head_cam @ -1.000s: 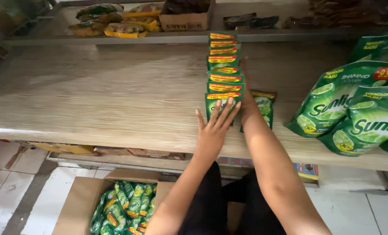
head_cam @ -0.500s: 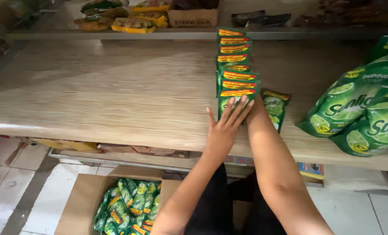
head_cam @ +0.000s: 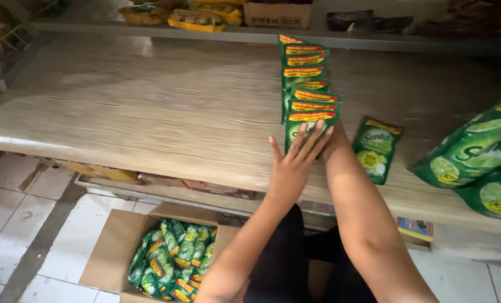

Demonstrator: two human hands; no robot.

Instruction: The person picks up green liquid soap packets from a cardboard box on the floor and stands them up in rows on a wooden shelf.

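A row of small green sachets stands upright, overlapping one behind another, on the pale wood-grain shelf, running from near the front edge back toward the rear. The left hand lies flat against the front sachet of the row, palm down, its fingers spread apart and resting on the packet rather than clamped around it. The right hand is hidden behind the left one and the row (only the right forearm shows, reaching in beside the row's right flank), so whether its fingers are apart or together cannot be told.

Just to the right of the row a single green sachet lies flat on the shelf, apart from the others. Farther right, at the shelf's edge, large green refill pouches lean in a pile. On the tiled floor below, an open cardboard box holds many more small green sachets, heaped loosely. A higher shelf at the back carries yellow packets.
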